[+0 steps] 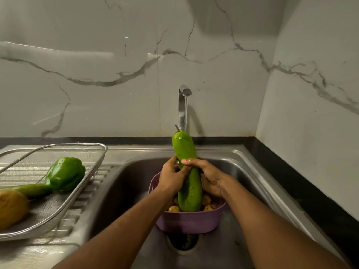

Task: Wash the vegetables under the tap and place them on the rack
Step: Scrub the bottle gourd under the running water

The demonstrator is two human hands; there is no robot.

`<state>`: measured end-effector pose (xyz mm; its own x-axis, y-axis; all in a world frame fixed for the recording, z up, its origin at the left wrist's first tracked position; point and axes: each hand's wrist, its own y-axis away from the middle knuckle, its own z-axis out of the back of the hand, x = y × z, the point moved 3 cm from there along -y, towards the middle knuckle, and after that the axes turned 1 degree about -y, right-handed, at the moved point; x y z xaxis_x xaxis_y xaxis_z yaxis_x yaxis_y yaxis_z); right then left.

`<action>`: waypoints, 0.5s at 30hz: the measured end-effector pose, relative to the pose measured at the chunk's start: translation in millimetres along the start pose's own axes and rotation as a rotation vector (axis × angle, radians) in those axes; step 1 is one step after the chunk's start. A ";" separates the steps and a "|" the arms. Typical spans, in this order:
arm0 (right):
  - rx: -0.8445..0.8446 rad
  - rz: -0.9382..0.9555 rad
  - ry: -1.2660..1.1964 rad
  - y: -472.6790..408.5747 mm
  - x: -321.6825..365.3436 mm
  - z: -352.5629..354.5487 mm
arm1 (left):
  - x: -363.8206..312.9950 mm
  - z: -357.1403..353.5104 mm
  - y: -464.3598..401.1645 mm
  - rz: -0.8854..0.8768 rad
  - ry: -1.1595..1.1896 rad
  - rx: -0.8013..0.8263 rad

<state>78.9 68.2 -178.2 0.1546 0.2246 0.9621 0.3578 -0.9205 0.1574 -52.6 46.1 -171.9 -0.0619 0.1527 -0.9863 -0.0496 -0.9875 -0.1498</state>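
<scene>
A long green gourd [188, 183] stands nearly upright over the sink, its top end under the water running from the steel tap [183, 105]. My left hand [172, 176] grips its middle from the left. My right hand [208, 178] holds it from the right, thumb across the front. Below it sits a purple basket [189, 220] with several small yellowish potatoes [209, 207]. On the left, a wire mesh rack [81, 183] holds a green bell pepper [67, 173], a long green vegetable [31, 190] and a brownish one [11, 208].
The steel sink [124, 191] has a drain [183, 242] just in front of the basket. The rack lies on the ribbed draining board [97, 177]. A black counter strip [303, 191] runs along the right, below marble wall tiles.
</scene>
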 end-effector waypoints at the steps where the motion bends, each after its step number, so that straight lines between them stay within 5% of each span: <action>1: 0.055 -0.006 -0.026 4.5 0.8 2.8 | -0.3 -1.2 2.4 0.003 0.001 0.012; 7: 0.189 -0.060 0.094 13.9 3.7 12.2 | -6.2 -8.5 6.7 0.004 0.000 -0.044; 11: -0.062 -0.094 0.506 9.2 -3.8 13.0 | -11.2 -11.8 7.0 -0.024 -0.053 -0.088; 15: -0.201 -0.044 0.469 4.5 -11.1 7.1 | -29.9 -20.6 -1.8 -0.083 -0.067 -0.140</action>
<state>85.4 63.8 -189.7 -0.3026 0.1391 0.9429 0.1630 -0.9672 0.1950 -30.1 42.5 -143.6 -0.1296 0.2315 -0.9642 0.0817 -0.9666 -0.2431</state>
